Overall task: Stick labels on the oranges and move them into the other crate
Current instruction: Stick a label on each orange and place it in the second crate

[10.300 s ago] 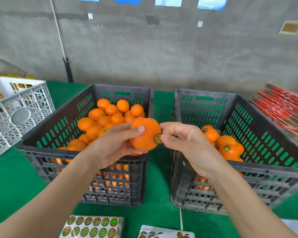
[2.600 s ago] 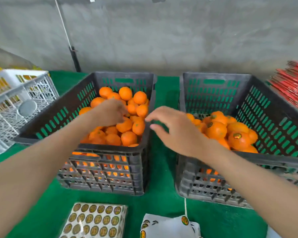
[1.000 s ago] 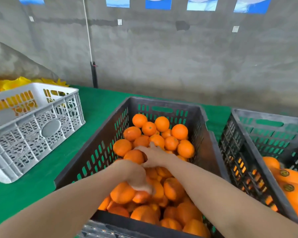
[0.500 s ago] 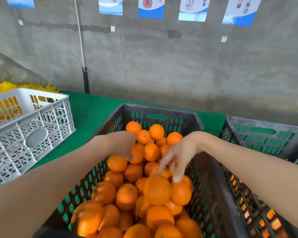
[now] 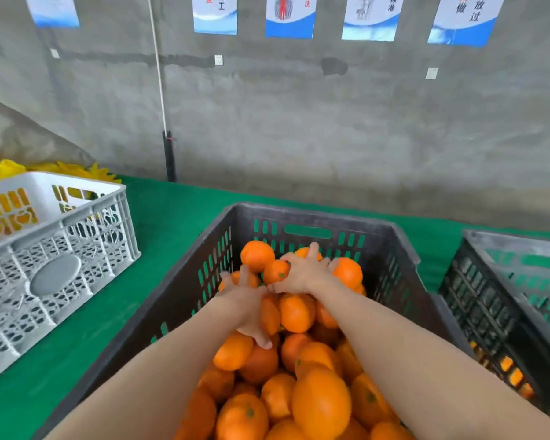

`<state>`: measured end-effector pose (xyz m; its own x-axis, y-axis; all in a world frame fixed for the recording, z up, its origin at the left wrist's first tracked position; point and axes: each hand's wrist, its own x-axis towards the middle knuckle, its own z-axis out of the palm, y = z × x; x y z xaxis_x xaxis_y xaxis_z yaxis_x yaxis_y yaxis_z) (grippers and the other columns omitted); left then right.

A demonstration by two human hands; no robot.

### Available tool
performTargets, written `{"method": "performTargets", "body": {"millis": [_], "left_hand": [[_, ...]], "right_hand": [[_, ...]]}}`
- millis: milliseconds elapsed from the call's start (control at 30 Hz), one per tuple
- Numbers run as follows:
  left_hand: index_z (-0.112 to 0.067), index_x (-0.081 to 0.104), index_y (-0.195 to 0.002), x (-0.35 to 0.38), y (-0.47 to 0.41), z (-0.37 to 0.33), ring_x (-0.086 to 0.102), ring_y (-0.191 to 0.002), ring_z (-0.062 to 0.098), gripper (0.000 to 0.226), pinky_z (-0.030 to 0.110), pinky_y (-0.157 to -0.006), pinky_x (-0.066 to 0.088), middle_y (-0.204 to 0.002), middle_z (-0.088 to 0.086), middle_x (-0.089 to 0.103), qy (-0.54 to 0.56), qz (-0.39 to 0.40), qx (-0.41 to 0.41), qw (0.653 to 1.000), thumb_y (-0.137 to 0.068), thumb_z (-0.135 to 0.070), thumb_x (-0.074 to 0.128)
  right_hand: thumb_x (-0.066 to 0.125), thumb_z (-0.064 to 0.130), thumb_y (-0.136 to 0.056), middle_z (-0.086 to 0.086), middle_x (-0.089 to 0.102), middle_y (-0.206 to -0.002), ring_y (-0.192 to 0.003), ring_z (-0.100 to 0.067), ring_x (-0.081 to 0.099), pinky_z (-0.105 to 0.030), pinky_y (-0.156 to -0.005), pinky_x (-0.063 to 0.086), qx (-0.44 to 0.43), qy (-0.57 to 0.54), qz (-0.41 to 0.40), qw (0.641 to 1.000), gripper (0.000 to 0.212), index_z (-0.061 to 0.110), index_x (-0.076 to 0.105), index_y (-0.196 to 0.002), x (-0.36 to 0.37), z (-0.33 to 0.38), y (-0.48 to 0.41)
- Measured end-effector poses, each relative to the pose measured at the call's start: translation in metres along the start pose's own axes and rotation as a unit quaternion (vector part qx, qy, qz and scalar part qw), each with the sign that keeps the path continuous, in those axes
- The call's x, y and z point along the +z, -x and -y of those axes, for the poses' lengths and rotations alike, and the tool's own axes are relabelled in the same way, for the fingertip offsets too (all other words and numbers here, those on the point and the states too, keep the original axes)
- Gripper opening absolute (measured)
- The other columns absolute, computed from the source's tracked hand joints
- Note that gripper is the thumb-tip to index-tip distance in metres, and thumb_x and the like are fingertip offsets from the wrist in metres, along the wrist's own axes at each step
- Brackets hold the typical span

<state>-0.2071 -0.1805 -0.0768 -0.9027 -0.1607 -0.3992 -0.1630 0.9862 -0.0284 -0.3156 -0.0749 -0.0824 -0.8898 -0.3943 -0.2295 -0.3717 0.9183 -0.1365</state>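
Left hand (image 5: pixel 250 301) and right hand (image 5: pixel 302 273) both lie splayed on the oranges (image 5: pixel 296 314) heaped in the dark crate (image 5: pixel 331 217) mid worktop (image 5: pixel 172 223). Fingers look straight, neither curled round a fruit. Right hand is nearer the crate's far wall. Second dark crate (image 5: pixel 505 246) at the right edge, white crate (image 5: pixel 77 211) at the left edge.

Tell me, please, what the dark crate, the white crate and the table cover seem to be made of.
Dark crate: moulded plastic, matt grey, with slotted walls. White crate: likely plastic too, with lattice walls. Table cover: probably green felt or cloth; matt, no shine.
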Motion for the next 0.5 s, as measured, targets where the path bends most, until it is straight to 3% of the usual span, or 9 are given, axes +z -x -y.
{"method": "performTargets", "body": {"millis": [167,300,400,500], "left_hand": [[-0.033,0.021,-0.148,0.004,0.002,0.002,-0.008,-0.138,0.054,0.098,0.063,-0.109,0.026,-0.156,0.012,-0.012,0.009,-0.018,0.011,1.000,-0.069,-0.054,0.075],[-0.036,0.018,-0.148,-0.008,0.019,0.001,0.003,-0.138,0.055,0.100,0.061,-0.108,0.029,-0.155,0.014,-0.005,-0.066,-0.023,0.063,0.996,-0.067,-0.058,0.074],[-0.038,0.026,-0.144,-0.020,0.047,0.003,0.016,-0.137,0.048,0.099,0.056,-0.107,0.034,-0.154,0.010,0.001,-0.070,0.017,0.111,0.991,-0.062,-0.066,0.073],[-0.038,0.033,-0.138,-0.020,0.084,0.000,0.030,-0.130,0.037,0.093,0.050,-0.103,0.040,-0.146,-0.001,0.008,-0.046,0.061,0.175,0.982,-0.060,-0.069,0.072]], "right_hand": [[0.068,0.068,-0.064,-0.020,-0.003,-0.154,-0.138,-0.048,0.015,-0.061,-0.112,0.001,-0.020,-0.013,-0.003,1.000,0.081,0.041,0.041,-0.135,-0.003,-0.008,-0.003],[0.066,0.063,-0.070,-0.010,0.026,-0.149,-0.134,-0.034,0.030,-0.055,-0.108,0.029,-0.081,-0.074,0.095,0.989,0.066,0.034,0.050,-0.127,-0.043,-0.021,0.027],[0.071,0.058,-0.069,0.005,0.050,-0.131,-0.117,-0.019,0.050,-0.045,-0.100,0.043,-0.140,-0.127,0.186,0.964,0.043,0.039,0.057,-0.106,-0.078,-0.039,0.064],[0.076,0.051,-0.068,0.014,0.043,-0.119,-0.120,-0.016,0.040,-0.039,-0.102,0.038,-0.215,-0.049,0.212,0.952,0.034,0.046,0.057,-0.096,-0.104,-0.048,0.102]]}}
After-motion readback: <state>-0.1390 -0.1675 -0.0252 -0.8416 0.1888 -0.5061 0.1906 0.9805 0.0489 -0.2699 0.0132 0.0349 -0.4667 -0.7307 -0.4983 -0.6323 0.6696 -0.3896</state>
